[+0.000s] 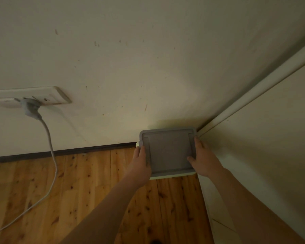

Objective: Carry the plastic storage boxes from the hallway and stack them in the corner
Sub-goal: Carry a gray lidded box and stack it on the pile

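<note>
Box [167,150] cornered — cable [51,150] apparently clear.

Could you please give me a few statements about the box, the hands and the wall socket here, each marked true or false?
1. Both hands, left hand and right hand, grip the box by its sides. True.
2. The box has a red lid. False: it is grey.
3. The box is in the corner by the wall. True.
4. The socket is unused. False: a plug with a cable is in it.
5. The floor is carpeted. False: it is wood.
</note>
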### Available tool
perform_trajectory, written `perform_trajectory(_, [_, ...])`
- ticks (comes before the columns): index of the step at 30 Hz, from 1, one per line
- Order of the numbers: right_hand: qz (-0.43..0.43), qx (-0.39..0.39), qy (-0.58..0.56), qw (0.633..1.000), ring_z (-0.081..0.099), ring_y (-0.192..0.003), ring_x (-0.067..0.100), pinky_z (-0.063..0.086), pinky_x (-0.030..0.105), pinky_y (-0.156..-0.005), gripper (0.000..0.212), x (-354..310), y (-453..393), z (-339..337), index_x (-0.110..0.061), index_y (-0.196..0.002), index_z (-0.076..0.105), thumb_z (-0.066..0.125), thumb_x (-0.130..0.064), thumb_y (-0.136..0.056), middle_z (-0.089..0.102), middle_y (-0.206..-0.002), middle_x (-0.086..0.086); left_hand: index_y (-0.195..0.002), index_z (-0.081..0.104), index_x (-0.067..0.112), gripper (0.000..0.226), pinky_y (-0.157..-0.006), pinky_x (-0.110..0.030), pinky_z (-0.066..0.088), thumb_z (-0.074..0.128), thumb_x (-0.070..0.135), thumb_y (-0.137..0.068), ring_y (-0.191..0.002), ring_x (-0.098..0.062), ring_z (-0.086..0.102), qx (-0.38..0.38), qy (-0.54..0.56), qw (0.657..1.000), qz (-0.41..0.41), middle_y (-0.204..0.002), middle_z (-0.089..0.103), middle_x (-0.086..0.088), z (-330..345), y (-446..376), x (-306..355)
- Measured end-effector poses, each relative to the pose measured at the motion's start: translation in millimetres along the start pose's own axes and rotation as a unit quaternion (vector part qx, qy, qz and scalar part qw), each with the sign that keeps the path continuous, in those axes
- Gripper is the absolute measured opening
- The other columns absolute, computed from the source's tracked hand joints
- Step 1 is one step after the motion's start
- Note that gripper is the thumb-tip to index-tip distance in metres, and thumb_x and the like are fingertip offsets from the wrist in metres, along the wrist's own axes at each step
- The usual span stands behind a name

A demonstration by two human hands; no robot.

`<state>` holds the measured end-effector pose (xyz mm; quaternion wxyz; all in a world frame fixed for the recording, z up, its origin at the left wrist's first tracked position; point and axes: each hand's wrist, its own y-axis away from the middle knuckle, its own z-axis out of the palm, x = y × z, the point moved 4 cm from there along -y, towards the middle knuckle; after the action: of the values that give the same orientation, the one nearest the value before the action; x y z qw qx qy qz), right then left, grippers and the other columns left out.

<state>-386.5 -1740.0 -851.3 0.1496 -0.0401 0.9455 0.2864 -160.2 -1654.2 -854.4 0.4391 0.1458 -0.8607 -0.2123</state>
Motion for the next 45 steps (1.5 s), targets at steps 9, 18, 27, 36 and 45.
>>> perform_trajectory(9, [0.018, 0.002, 0.004, 1.000, 0.039, -0.135, 0.035, 0.041, 0.043, -0.106, 0.085, 5, -2, -4, -0.021, -0.157, -0.004, 0.052, -0.040, -0.097, 0.019, -0.158, 0.010, -0.155, 0.001, 0.019, 0.073, -0.103, -0.035, 0.045, 0.048, 0.013, -0.098, -0.133, -0.023, 0.035, -0.028, -0.020, 0.999, -0.001, -0.156, 0.013, -0.001, 2, -4, 6])
perform_trajectory(18, [0.012, -0.005, -0.005, 1.000, 0.035, -0.139, 0.032, 0.038, 0.041, -0.109, 0.086, 6, 1, 0, -0.024, -0.156, -0.006, 0.052, -0.041, -0.096, 0.007, -0.163, 0.004, -0.155, 0.008, 0.025, 0.072, -0.102, -0.039, 0.048, 0.049, 0.013, -0.097, -0.131, -0.023, 0.041, -0.009, -0.020, 0.999, -0.026, -0.152, 0.028, -0.003, -1, 0, 5])
perform_trajectory(27, [-0.006, -0.019, -0.013, 1.000, 0.035, -0.139, 0.032, 0.037, 0.044, -0.111, 0.088, 4, 4, 2, -0.025, -0.156, -0.007, 0.054, -0.042, -0.095, 0.010, -0.163, 0.004, -0.156, 0.003, 0.025, 0.080, -0.098, -0.043, 0.051, 0.053, 0.013, -0.094, -0.129, -0.026, 0.044, -0.009, -0.056, 0.997, -0.054, -0.154, 0.024, -0.004, -3, 3, 1])
perform_trajectory(36, [-0.005, 0.026, 0.018, 0.999, 0.049, -0.125, 0.033, 0.046, 0.041, -0.098, 0.068, -2, 13, -11, -0.015, -0.155, 0.015, 0.047, -0.036, -0.099, 0.036, -0.150, 0.013, -0.152, 0.021, 0.025, 0.068, -0.103, -0.043, 0.047, 0.054, 0.014, -0.094, -0.131, -0.022, 0.042, 0.009, -0.038, 0.998, -0.042, -0.148, 0.036, -0.002, -12, 18, 10])
perform_trajectory(45, [-0.007, 0.042, -0.011, 0.999, 0.048, -0.127, 0.030, 0.043, 0.039, -0.101, 0.059, -22, 69, -59, -0.016, -0.152, 0.028, 0.040, -0.044, -0.101, 0.046, -0.145, 0.011, -0.148, 0.030, 0.018, 0.051, -0.084, -0.022, 0.036, 0.046, 0.019, -0.100, -0.128, -0.021, 0.047, 0.069, -0.065, 0.994, -0.058, -0.146, 0.043, -0.004, -44, 68, 50])
